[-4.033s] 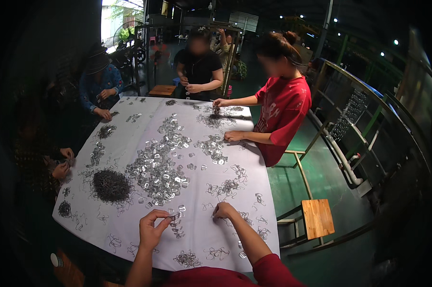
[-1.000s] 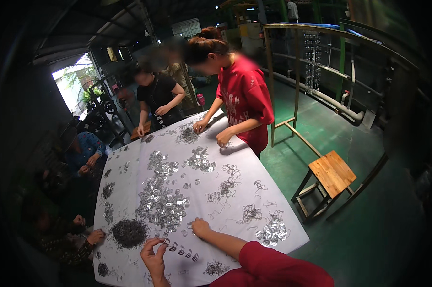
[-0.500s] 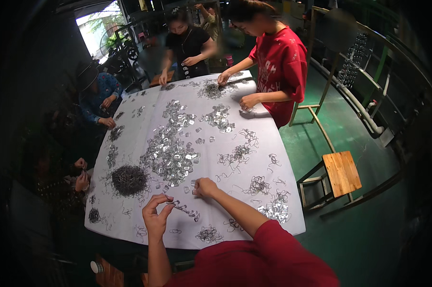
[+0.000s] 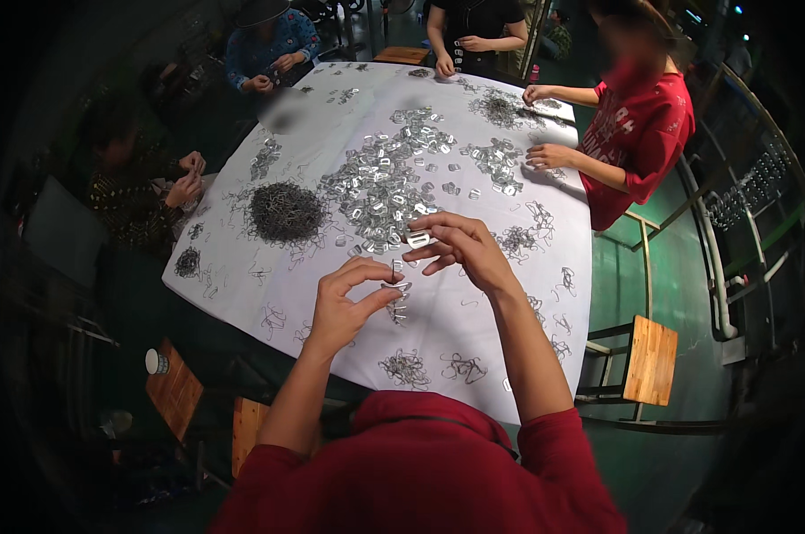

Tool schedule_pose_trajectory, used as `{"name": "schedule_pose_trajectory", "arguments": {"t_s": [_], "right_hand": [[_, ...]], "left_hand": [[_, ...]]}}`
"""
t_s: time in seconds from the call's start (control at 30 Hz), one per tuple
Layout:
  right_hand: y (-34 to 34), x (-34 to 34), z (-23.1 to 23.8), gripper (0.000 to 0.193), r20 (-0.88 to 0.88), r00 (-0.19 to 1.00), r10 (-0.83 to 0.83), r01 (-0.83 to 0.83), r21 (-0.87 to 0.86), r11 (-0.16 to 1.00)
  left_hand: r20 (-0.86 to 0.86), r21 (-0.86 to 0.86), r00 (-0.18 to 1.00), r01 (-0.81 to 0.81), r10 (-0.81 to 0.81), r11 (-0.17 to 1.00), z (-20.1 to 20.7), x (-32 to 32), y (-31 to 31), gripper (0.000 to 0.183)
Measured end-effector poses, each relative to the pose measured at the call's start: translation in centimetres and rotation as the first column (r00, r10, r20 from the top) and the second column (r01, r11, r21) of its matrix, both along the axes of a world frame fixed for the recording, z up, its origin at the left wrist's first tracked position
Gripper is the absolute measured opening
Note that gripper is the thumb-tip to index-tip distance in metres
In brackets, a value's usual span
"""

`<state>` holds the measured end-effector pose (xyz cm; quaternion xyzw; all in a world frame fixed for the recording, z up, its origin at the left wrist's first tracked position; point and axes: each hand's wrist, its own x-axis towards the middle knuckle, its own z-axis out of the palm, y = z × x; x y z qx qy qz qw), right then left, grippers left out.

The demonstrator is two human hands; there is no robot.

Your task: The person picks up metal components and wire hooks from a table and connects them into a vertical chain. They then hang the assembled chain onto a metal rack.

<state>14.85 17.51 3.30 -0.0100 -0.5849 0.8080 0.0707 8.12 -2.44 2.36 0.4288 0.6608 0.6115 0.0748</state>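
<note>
Between thumb and fingers, my left hand (image 4: pixel 342 307) pinches a short hanging string of small metal buckles (image 4: pixel 397 310), held above the near part of the table. My right hand (image 4: pixel 472 254) is just to its right and a little farther away, gripping one flat silver buckle (image 4: pixel 418 238) with a slot in it by the fingertips. A big heap of similar buckles (image 4: pixel 385 182) spreads over the table beyond both hands. Left of that heap lies a dense dark pile of thin bent wire hooks (image 4: pixel 287 214). How the buckles are joined on the string is too small to tell.
The white-covered table (image 4: pixel 233 276) also carries smaller wire piles (image 4: pixel 404 368) and a second buckle heap (image 4: pixel 496 165). Co-workers sit or stand around it, one in a red shirt (image 4: pixel 638 133) at the right. Wooden stools (image 4: pixel 652 360) stand beside the table.
My right hand has lifted from the tabletop with a buckle and come up beside my left hand. The left still holds the string. The whole view has shifted.
</note>
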Motion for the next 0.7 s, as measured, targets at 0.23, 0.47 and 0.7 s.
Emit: {"name": "schedule_pose_trajectory", "arguments": {"t_s": [0.23,0.47,0.7], "right_hand": [[-1.8,0.2,2.4,0.026,-0.054,0.998,-0.045,0.052,0.147,0.988],[-2.1,0.4,1.8,0.026,-0.098,0.982,-0.162,0.175,0.138,0.975],[-4.5,1.3,3.0,0.020,-0.109,0.946,-0.307,0.322,0.187,0.928]], "left_hand": [[-0.026,-0.023,0.999,0.023,-0.024,0.999,1.2,0.0,0.0,0.018],[-0.038,-0.005,0.998,0.057,-0.057,0.998,1.5,0.4,0.1,0.018],[-0.091,0.036,0.995,0.030,-0.027,0.999,1.8,0.5,-0.1,0.017]]}}
